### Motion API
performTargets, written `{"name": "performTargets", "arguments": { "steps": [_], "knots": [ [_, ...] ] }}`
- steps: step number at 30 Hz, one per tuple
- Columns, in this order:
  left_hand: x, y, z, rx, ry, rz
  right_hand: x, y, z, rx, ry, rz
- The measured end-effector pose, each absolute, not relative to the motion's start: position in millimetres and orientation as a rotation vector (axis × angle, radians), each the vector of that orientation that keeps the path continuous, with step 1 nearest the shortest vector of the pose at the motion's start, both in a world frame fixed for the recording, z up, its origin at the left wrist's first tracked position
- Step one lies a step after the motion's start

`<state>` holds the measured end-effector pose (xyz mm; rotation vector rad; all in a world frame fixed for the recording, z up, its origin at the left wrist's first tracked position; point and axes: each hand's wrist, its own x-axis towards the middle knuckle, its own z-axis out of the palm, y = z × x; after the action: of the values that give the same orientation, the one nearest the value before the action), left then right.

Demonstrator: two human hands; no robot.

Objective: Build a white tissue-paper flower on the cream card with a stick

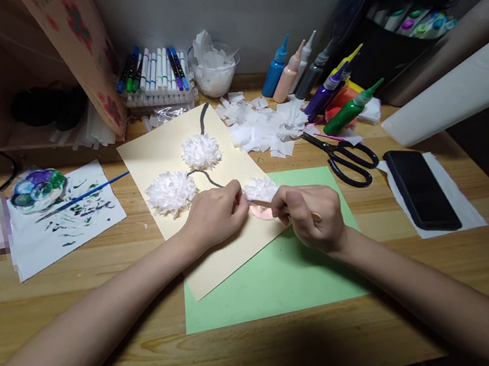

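A cream paper sheet (233, 254) lies tilted over a green sheet (273, 291). On the cream sheet are fluffy white tissue-paper flowers, one at the left (171, 193), one higher up (200, 152) and a partly covered one (261, 189) between my hands, with dark painted stems (205, 176). My left hand (219, 213) rests on the sheet with its fingers pinched together beside the covered flower; what they hold is hidden. My right hand (314, 215) is closed round a thin pale stick (261, 204), its tip close to my left fingers. A pink painted patch (263, 211) shows below the flower.
Torn white tissue pieces (266, 122) lie behind the sheet, near black scissors (346, 155) and several paint bottles (276, 70). Markers (156, 69) and a bowl of tissue (216, 71) stand at the back. At right is a phone (422, 189); at left, a paint palette (38, 189) and blue brush (89, 191).
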<state>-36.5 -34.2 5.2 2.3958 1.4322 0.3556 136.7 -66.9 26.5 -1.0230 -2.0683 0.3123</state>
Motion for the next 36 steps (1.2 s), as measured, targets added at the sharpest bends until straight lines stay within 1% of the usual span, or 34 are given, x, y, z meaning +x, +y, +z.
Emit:
{"name": "performTargets", "arguments": {
  "steps": [3,7,9,11,13,18,20,23,27,29,32,36],
  "knots": [
    [-36.6,-34.6,5.2,2.397,1.441,0.351,135.1,-64.5,27.7,-1.154,-1.977,0.411],
    [-36.7,-34.3,5.2,2.407,1.435,0.351,130.2,-59.4,32.0,-1.346,-1.682,0.677],
    [-36.5,-34.2,5.2,2.406,1.442,0.354,129.4,-58.1,33.9,-1.375,-1.589,0.788],
    [-36.2,-34.2,5.2,2.407,1.455,0.353,131.4,-60.1,35.0,-1.349,-1.598,0.822],
    [-35.9,-34.3,5.1,2.413,1.464,0.348,136.1,-66.0,35.6,-1.277,-1.693,0.755],
    [-37.0,-34.1,4.6,2.402,1.454,0.353,153.7,-75.3,35.3,-1.080,-1.876,0.396],
    [-38.1,-34.0,5.2,2.373,1.442,0.372,161.6,-66.2,33.0,-1.121,-1.793,0.300],
    [-39.7,-33.8,7.2,2.298,1.437,0.424,174.6,-39.7,25.2,-1.308,-1.702,0.208],
    [-40.6,-33.3,9.4,2.199,1.444,0.466,189.6,-5.4,7.0,-1.375,-2.011,0.063],
    [-40.5,-32.8,9.4,2.184,1.450,0.459,193.5,5.1,-2.3,-1.441,-2.076,-0.027],
    [-40.0,-31.9,8.3,2.175,1.453,0.450,195.6,13.7,-10.0,-1.552,-2.074,-0.111],
    [-39.9,-31.3,7.0,2.171,1.462,0.453,198.8,14.8,-5.3,-1.580,-1.995,-0.134]
  ]
}}
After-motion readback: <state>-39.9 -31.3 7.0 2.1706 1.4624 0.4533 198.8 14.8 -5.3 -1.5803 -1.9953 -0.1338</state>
